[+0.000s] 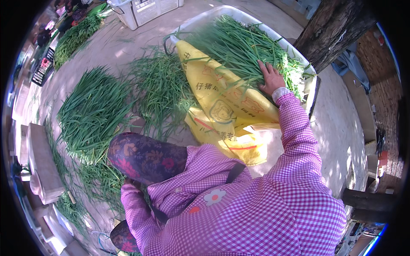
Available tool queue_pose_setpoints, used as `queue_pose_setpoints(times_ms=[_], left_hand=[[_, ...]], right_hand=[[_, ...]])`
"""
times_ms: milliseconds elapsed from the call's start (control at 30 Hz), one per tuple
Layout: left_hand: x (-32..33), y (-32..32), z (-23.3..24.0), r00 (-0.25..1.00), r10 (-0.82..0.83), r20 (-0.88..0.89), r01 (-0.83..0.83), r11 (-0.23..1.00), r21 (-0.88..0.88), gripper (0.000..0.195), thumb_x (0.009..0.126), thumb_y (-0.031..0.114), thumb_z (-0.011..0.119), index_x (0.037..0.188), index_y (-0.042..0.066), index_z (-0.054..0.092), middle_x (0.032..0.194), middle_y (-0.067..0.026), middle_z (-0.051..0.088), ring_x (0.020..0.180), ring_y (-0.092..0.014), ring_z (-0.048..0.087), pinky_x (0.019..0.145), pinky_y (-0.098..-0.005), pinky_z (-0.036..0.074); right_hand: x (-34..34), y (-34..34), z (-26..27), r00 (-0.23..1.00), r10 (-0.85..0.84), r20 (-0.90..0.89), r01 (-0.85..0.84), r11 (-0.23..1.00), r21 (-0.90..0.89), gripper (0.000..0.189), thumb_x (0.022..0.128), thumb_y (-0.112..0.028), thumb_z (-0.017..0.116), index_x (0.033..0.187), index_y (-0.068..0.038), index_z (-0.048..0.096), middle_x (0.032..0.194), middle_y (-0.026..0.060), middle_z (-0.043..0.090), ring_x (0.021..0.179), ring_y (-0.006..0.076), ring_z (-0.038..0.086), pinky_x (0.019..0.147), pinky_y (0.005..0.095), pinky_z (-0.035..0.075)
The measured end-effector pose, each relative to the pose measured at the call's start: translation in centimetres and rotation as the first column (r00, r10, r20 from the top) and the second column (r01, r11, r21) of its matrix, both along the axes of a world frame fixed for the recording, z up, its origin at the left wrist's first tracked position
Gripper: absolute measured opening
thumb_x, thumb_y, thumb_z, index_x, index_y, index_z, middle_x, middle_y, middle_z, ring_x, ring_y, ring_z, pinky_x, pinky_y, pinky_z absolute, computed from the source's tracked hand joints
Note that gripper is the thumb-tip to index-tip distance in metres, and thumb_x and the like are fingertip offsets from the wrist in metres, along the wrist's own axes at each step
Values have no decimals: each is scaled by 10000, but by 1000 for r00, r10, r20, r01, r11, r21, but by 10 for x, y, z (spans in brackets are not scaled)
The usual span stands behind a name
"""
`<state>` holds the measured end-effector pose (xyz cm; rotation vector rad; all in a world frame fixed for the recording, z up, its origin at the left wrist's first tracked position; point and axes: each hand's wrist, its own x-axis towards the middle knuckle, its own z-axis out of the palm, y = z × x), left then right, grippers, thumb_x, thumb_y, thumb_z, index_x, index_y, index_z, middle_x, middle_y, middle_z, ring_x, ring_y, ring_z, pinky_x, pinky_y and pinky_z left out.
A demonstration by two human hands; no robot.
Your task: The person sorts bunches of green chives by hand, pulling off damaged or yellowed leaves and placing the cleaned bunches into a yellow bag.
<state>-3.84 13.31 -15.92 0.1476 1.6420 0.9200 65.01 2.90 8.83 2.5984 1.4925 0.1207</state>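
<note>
My right hand (pixel 272 76) lies with fingers spread on long chive-like greens (pixel 237 51) in a white plastic crate (pixel 302 52). A yellow woven sack (pixel 208 86) drapes over the crate's near side and down to the ground. Most of my left hand (pixel 129 181) is hidden beside my raised knee, so its fingers and any hold cannot be made out. Beyond that knee, on the ground, lies a neat pile of greens (pixel 94 112) with pale stem ends towards me. Looser, tangled greens (pixel 163 86) lie between this pile and the sack.
Another white crate (pixel 150 12) stands at the top. A tree trunk (pixel 333 32) rises beside the filled crate. At the left are a pale block (pixel 45 163), a black basket (pixel 43 70) and more greens (pixel 77 38). Part of another person (pixel 78 14) shows at the upper left.
</note>
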Motion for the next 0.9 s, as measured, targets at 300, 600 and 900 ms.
queue_pose_setpoints(times_ms=[300, 600, 900], left_hand=[[1, -5, 0, 1000, 24, 2, -24, 1000, 10, 369, 869, 265, 585, 1161, 56, 500, 1074, -135, 595, 865, -224, 606, 775, -354, 498], [6, -1, 3, 1000, 27, 6, -27, 1000, 8, 355, 871, 250, 584, 1159, 60, 502, 1067, -135, 597, 856, -222, 607, 770, -346, 499], [21, 12, 6, 1000, 2, 14, -2, 1000, 14, 342, 873, 236, 584, 1158, 64, 505, 1060, -135, 600, 846, -219, 609, 765, -338, 499]], right_hand=[[105, 35, 7, 922, -58, -384, 251, 843, 475, 666, 686, -301, 641, 1306, -146, 452, 1115, 213, 589, 1037, 350, 568, 906, 385, 428], [176, 35, -41, 817, -41, -575, 439, 690, 575, 486, 730, -203, 651, 1135, 51, 562, 967, 151, 646, 816, 204, 626, 770, 307, 479], [107, 1, -27, 755, 131, -643, 330, 771, 544, 756, 828, -529, 550, 1340, -5, 360, 1324, 192, 432, 1235, 249, 408, 1025, 329, 303]])
